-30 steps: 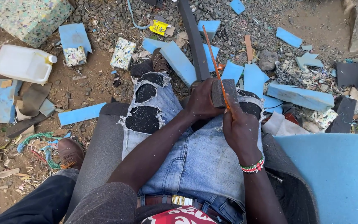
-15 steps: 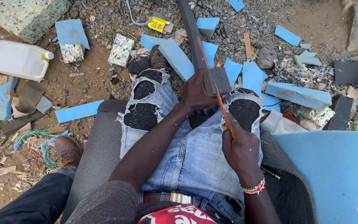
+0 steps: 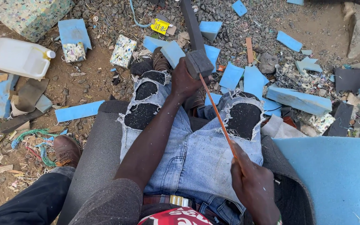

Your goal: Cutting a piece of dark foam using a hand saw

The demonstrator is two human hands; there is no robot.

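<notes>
My left hand (image 3: 185,81) grips the near end of a long dark grey foam strip (image 3: 192,31) that reaches from my knees out over the gravel. A thin orange blade (image 3: 218,118) is held in my right hand (image 3: 251,183), its tip touching the strip's cut end. I sit with my legs in torn blue jeans (image 3: 196,150) on a grey foam cushion (image 3: 92,154).
Blue foam offcuts (image 3: 298,100) lie scattered over the gravel ahead. A large blue foam sheet (image 3: 338,175) lies at my right. A white jerrycan (image 3: 19,57) and a speckled foam block (image 3: 26,12) sit far left. Another person's brown shoe (image 3: 65,149) is at left.
My right hand has drawn the blade back toward my lap. The grey strip's near end has come up in my left hand.
</notes>
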